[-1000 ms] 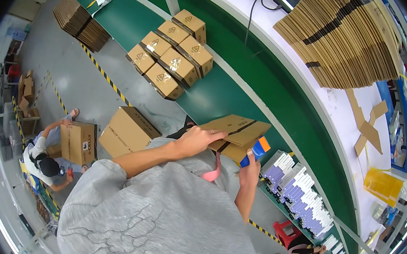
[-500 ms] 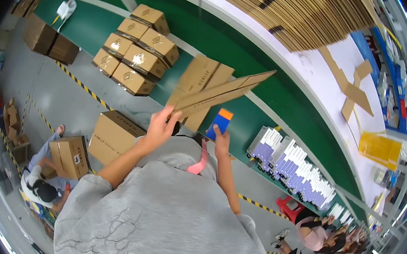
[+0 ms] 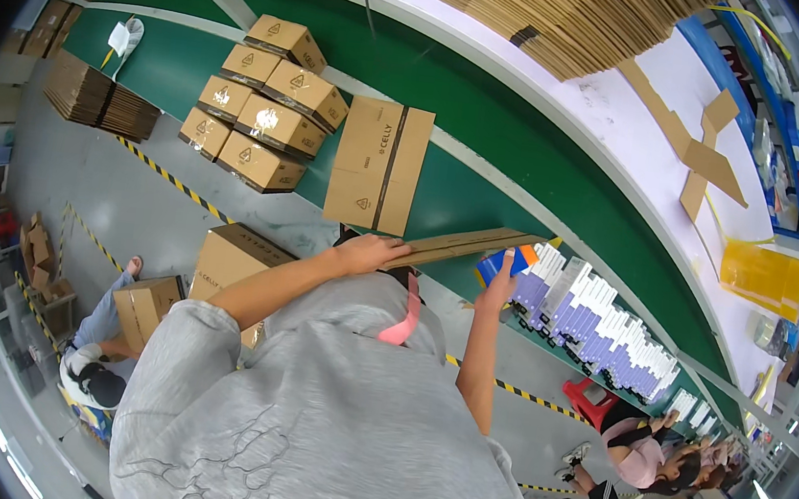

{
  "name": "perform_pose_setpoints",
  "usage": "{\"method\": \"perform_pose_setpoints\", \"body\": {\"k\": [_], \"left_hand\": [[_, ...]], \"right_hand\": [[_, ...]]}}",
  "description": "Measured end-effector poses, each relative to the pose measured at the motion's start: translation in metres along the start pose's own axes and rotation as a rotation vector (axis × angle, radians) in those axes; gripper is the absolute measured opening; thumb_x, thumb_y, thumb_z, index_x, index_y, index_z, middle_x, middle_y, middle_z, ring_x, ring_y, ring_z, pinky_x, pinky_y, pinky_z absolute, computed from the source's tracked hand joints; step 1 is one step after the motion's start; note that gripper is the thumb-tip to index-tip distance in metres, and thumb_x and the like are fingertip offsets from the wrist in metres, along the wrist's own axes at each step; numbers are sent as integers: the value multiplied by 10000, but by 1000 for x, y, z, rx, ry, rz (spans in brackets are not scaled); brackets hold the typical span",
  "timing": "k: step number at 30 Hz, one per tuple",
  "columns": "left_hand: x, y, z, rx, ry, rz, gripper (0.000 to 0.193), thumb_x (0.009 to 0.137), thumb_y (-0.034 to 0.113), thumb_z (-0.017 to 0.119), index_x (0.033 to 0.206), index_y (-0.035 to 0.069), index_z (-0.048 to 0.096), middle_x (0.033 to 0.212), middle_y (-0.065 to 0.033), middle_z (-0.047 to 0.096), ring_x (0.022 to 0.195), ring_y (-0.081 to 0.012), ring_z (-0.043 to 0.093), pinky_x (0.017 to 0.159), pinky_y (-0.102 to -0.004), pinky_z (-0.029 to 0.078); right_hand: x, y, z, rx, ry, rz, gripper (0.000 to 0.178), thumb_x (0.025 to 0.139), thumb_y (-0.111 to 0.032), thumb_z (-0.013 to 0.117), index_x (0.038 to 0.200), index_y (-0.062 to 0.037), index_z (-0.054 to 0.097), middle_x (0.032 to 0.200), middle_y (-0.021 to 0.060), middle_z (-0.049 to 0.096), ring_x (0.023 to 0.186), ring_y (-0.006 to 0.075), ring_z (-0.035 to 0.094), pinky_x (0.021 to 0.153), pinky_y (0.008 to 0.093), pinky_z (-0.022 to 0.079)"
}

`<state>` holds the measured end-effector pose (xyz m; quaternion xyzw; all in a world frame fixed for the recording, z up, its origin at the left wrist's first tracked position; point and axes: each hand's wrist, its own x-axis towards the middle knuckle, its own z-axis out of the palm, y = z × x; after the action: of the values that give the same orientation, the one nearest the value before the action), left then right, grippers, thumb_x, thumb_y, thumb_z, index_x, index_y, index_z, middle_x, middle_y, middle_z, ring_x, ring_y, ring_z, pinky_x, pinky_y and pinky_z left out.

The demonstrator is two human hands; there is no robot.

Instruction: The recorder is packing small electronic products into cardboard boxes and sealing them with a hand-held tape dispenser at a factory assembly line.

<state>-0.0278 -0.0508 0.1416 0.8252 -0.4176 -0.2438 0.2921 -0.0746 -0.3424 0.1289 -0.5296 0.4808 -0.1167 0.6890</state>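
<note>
My left hand (image 3: pixel 371 254) grips the near end of a flattened cardboard box (image 3: pixel 464 246), which is tilted almost edge-on above the green bench. My right hand (image 3: pixel 496 288) is closed around a small blue box with an orange end (image 3: pixel 506 263), close to the far end of the flattened box. Another flattened cardboard box (image 3: pixel 355 161) lies on the bench beyond my left hand. Right of my right hand stand rows of slim white-and-purple boxes (image 3: pixel 588 320).
Closed brown cartons (image 3: pixel 281 123) are stacked on the bench at left. A tall stack of flattened cardboard (image 3: pixel 564 17) fills the far shelf, with an unfolded cardboard piece (image 3: pixel 701 156) beside it. A large carton (image 3: pixel 226 254) stands on the floor; people sit at both sides.
Both hands have moved right, carrying the flattened box and the blue box. The flattened box has swung lower, off the one lying on the bench, which now shows fully.
</note>
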Motion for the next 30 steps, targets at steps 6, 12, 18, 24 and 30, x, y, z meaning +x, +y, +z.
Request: {"method": "perform_pose_setpoints", "body": {"k": [6, 12, 18, 24, 30], "left_hand": [[-6, -11, -2, 220, -117, -16, 516, 902, 143, 504, 1411, 138, 420, 1087, -102, 641, 986, -290, 663, 765, -400, 573], [-10, -3, -1, 159, -135, -53, 483, 913, 147, 488, 1392, 123, 436, 1096, -102, 633, 1039, -271, 647, 805, -398, 567], [2, 19, -15, -235, 37, 31, 397, 934, 214, 545, 1308, 83, 523, 1159, -126, 611, 1081, -310, 609, 887, -416, 523], [26, 26, -13, -462, -35, -166, 505, 890, 418, 659, 1251, 71, 595, 1100, -147, 636, 1017, -324, 632, 863, -394, 510], [34, 1, -2, -784, -235, -339, 657, 790, 477, 784, 1250, 35, 626, 1126, -156, 674, 1002, -220, 644, 877, -322, 513]], "right_hand": [[-1, 1, 5, 71, 34, 31, 508, 898, -388, 703, 1183, 2, 547, 951, 83, 617, 754, 195, 650, 665, 346, 582], [2, 13, 1, -79, -17, -100, 534, 895, -409, 703, 1207, -4, 549, 961, 86, 618, 752, 187, 650, 664, 326, 578], [5, 1, -6, -52, -4, -6, 514, 891, -425, 705, 1165, -12, 567, 922, 67, 629, 723, 167, 652, 657, 312, 569], [13, -9, 2, -133, 43, -3, 530, 874, -453, 718, 1136, -13, 582, 911, 57, 647, 729, 158, 653, 667, 304, 561], [29, 5, -14, -128, 51, 36, 593, 854, -474, 732, 1183, -16, 551, 992, 80, 643, 792, 178, 674, 683, 321, 582]]}}
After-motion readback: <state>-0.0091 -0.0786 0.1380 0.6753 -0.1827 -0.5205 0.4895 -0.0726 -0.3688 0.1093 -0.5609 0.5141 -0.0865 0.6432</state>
